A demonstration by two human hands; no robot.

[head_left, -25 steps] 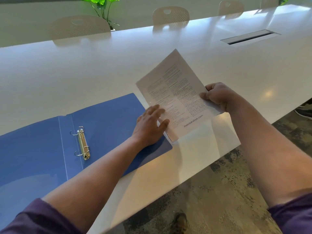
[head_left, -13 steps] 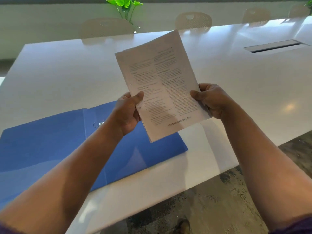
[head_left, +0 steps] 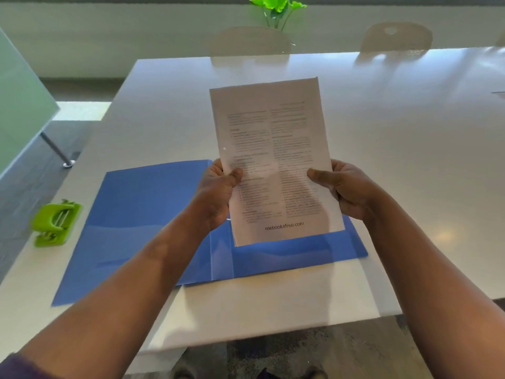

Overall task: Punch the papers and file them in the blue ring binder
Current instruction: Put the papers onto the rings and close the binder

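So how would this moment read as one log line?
left hand: grips papers | right hand: grips papers | binder: open on table | punch: idle

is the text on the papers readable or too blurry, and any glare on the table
Head view: on the papers only the large bottom line "mebooksfree.com" reads, the body text is smeared; soft glare patches lie on the table at right; the green hole punch looks motion-blurred.

You face a long glossy white table (head_left: 396, 138); beyond your hands stand two pale rounded chairs (head_left: 250, 41) and a leafy green plant (head_left: 276, 6).
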